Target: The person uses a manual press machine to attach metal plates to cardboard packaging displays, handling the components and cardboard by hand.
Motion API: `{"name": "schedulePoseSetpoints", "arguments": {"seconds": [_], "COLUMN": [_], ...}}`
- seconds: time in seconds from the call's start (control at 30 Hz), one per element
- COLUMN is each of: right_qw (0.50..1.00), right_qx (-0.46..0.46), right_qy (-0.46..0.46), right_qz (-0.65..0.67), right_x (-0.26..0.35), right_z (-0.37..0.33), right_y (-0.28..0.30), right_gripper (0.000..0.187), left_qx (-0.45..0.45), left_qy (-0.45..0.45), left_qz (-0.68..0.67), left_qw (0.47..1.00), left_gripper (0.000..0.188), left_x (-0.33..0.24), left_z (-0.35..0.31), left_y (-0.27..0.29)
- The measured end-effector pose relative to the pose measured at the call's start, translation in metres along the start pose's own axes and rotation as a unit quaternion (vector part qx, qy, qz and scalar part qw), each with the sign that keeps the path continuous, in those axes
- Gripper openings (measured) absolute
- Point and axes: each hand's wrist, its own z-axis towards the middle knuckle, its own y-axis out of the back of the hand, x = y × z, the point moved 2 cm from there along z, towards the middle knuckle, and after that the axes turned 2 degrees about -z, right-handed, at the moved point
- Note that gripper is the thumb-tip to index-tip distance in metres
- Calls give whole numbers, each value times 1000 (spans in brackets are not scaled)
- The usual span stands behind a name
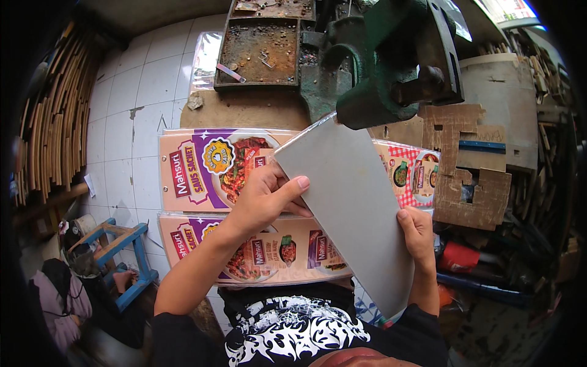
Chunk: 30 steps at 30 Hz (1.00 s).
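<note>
A flat grey card sheet [348, 202] runs slantwise from the green press [391, 67] at the top down toward my chest. My left hand [263, 196] grips its left edge, thumb on top of the grey face. On the right edge, lower down, my right hand [416, 235] holds the sheet with its fingers curled round the rim. The sheet's top corner sits just under the press head. Beneath it lie printed cardboard display sheets [208, 171] with purple and orange food pictures, partly hidden by the grey sheet and my left arm.
A rusty metal tray [260, 52] with small bits stands behind the work surface. Brown die-cut cardboard pieces [471, 165] lie at the right. Bundled wooden strips [52, 116] lean at the far left. A blue wooden stool [125, 257] stands on the white tiled floor [128, 110].
</note>
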Motion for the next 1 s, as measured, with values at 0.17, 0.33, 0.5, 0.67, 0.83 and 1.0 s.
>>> {"name": "schedulePoseSetpoints", "arguments": {"seconds": [0.17, 0.33, 0.5, 0.67, 0.83, 1.0], "right_qw": [1000, 1000, 1000, 1000, 999, 1000], "right_qx": [2, 3, 8, 8, 7, 12], "right_qy": [7, 5, -7, -9, -16, -8], "right_qz": [2, 11, 16, 20, 29, 9], "right_x": [-2, -3, -1, -4, -5, 1], "right_z": [1, 1, 2, 1, 0, 2], "right_y": [-1, -1, -1, -1, -2, -1], "right_gripper": [41, 42, 44, 45, 45, 43], "left_qx": [1, -6, -3, -1, -1, -4], "left_qy": [-3, -7, -11, -7, -3, -3], "left_qz": [-4, -8, -9, -7, -9, -9], "left_qw": [1000, 1000, 1000, 1000, 1000, 1000], "left_gripper": [36, 36, 37, 36, 36, 35], "left_x": [-1, -3, -2, -2, -2, -4], "left_z": [1, 0, 1, 1, 1, 0], "left_y": [0, -2, -2, 0, -1, -3]}}
